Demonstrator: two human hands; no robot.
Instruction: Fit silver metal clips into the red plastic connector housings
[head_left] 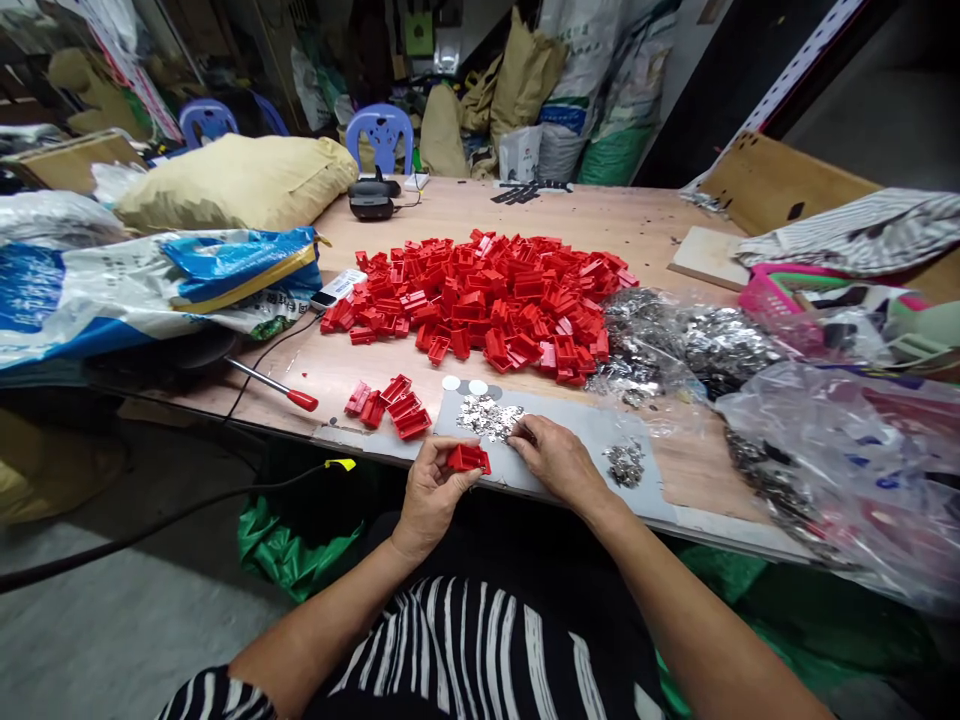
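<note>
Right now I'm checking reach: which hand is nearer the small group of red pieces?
Left. The left hand is just below and right of the small red group in the image; the right hand is farther right, at a silvery pile.

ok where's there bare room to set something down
Mostly bare: the tabletop behind the red pile, between the black strips and pale board. Crowded: the near right, under plastic bags, and around the right hand, at silver pieces.

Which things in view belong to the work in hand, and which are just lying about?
Likely in the work:
red piece in the left hand
silvery pile at the right hand
red heap

Seemingly lying about:
beige sack
striped cloth
purple-blue chair
</note>
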